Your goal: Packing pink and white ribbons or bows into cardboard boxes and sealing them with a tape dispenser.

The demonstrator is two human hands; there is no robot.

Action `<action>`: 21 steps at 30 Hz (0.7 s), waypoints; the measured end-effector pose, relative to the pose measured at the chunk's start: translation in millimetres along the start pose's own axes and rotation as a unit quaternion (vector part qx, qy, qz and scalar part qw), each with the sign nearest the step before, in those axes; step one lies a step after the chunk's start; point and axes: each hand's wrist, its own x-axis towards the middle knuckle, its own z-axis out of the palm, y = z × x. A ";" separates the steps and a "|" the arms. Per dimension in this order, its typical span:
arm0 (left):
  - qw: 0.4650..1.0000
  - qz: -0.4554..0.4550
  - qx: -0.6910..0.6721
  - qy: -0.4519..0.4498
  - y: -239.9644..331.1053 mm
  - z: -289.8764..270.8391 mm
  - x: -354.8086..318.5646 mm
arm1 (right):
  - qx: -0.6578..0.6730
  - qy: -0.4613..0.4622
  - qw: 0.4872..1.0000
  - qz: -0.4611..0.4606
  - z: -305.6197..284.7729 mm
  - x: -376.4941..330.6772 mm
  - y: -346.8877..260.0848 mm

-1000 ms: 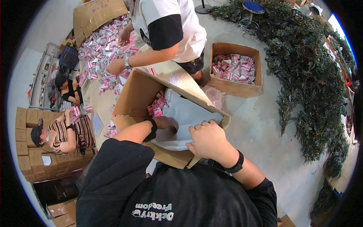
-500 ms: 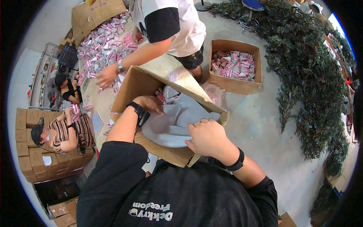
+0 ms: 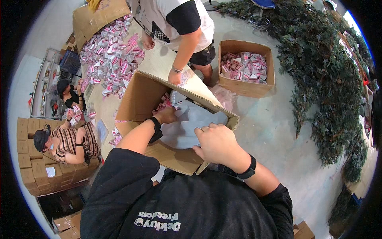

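Note:
A cardboard box (image 3: 139, 95) stands open in front of me, tilted toward my body. Inside it lies a soft, pale blue-grey sheet (image 3: 185, 124); whether it is part of a bag I cannot tell. My left hand (image 3: 167, 115) reaches into the box, closed at the sheet's left edge, with its fingertips partly hidden. Pink-and-white packets (image 3: 162, 104) show beside that hand, along with a clear, shiny plastic piece (image 3: 177, 96). My right hand (image 3: 217, 141) grips the sheet's near right edge by the box rim, thumb underneath and fingers curled over.
A worktable (image 3: 107, 104) holds a heap of pink-and-white packets (image 3: 113, 59). Across the box stands a person (image 3: 187, 36) in a white shirt; two others sit at left. Another carton (image 3: 246, 87) of packets is on the floor. Dark green artificial foliage (image 3: 314, 71) spreads along the right.
My left hand has moved right and deeper into the box, and the sheet has bunched inward. The right hand stays nearly still. The standing person's arm has swung from the packets toward the box's far side.

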 end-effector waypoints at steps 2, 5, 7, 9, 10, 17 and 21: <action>0.999 -0.041 -0.020 0.012 14.5 0.6 2.0 | -0.001 0.017 1.000 -0.008 1.0 -0.3 1.0; 0.996 -0.050 -0.041 0.069 8.0 8.8 9.5 | 0.001 0.019 1.000 -0.012 -0.5 0.2 -0.9; 0.989 -0.068 -0.125 0.049 0.8 12.6 17.1 | -0.001 0.005 1.000 0.001 -0.3 0.4 -1.4; 0.984 -0.082 -0.148 0.049 1.4 12.3 25.4 | -0.002 0.002 1.000 0.003 0.6 1.8 -1.0; 0.979 -0.097 -0.172 0.051 1.9 13.7 28.1 | -0.004 -0.001 1.000 0.002 1.3 2.0 -1.2; 0.896 0.166 0.412 0.005 -18.3 17.7 53.1 | -0.009 0.000 1.000 0.002 0.7 2.3 -4.1; 0.928 0.036 0.362 0.081 -27.0 -22.6 42.1 | -0.020 -0.018 1.000 0.010 0.1 -1.7 -2.1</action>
